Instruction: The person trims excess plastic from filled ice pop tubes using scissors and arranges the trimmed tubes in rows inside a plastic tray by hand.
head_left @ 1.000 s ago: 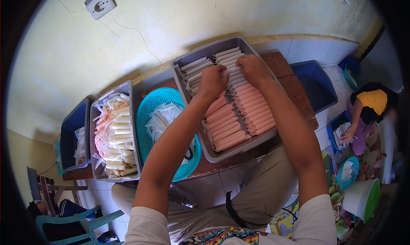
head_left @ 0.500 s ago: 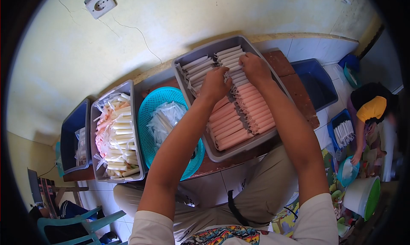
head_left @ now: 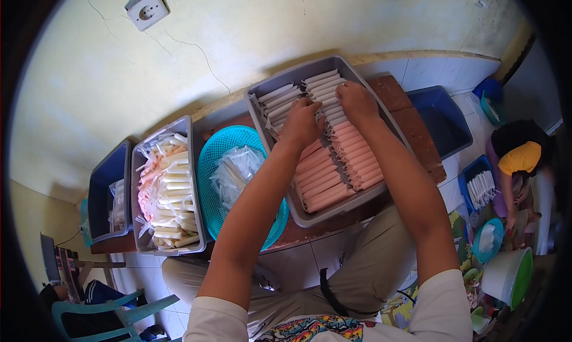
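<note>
A grey tray (head_left: 310, 221) holds two columns of slim plastic-wrapped tubes, like ice pops. White tubes (head_left: 323, 82) lie at the far end and pink tubes (head_left: 325, 184) at the near end. Over the white part, my left hand (head_left: 302, 125) is closed, its fingertips pinched at the left end of a white tube in the right column. My right hand (head_left: 358, 104) is closed at that tube's right end, thumb and fingers together. The hands partly hide the tube and the row beneath.
Left of the tray stand a turquoise basket (head_left: 205, 175) with clear plastic bags (head_left: 237, 169), a grey bin (head_left: 138, 223) of pale and pink tubes, and a dark blue bin (head_left: 98, 193). A brown table (head_left: 417, 127) carries them. At right, a person (head_left: 515, 154) bends near basins and a blue bin (head_left: 438, 115).
My hands stay over the white tubes, with only slight finger shifts. The whole view has moved slightly. At right, the other person's hand has moved up from the small turquoise basin.
</note>
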`<state>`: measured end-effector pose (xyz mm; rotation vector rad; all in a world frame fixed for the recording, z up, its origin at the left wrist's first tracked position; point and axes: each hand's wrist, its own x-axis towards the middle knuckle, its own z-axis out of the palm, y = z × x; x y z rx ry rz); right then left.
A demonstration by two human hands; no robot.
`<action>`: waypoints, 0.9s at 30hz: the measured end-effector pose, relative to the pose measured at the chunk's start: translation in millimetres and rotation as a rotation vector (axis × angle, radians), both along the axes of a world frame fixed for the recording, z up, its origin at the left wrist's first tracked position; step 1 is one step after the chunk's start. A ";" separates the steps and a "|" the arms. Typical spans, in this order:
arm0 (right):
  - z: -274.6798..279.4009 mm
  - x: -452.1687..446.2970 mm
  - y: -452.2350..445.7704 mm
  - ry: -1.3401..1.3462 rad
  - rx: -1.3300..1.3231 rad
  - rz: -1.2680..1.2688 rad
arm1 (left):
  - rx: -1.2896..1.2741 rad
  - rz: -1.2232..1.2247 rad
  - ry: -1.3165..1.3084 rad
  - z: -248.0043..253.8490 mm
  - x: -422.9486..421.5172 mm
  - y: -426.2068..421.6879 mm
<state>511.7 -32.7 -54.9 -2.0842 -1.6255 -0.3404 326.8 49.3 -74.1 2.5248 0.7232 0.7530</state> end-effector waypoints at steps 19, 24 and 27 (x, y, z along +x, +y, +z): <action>9.2 -8.4 -4.6 0.019 -0.057 -0.060 | -0.034 0.021 0.008 2.4 -7.2 -1.6; 12.7 -9.2 -7.2 0.041 -0.012 -0.037 | -0.029 0.035 -0.062 2.0 -8.7 -0.4; 17.9 -13.6 -11.6 0.093 0.013 -0.015 | -0.015 0.050 -0.132 7.2 -8.6 -1.7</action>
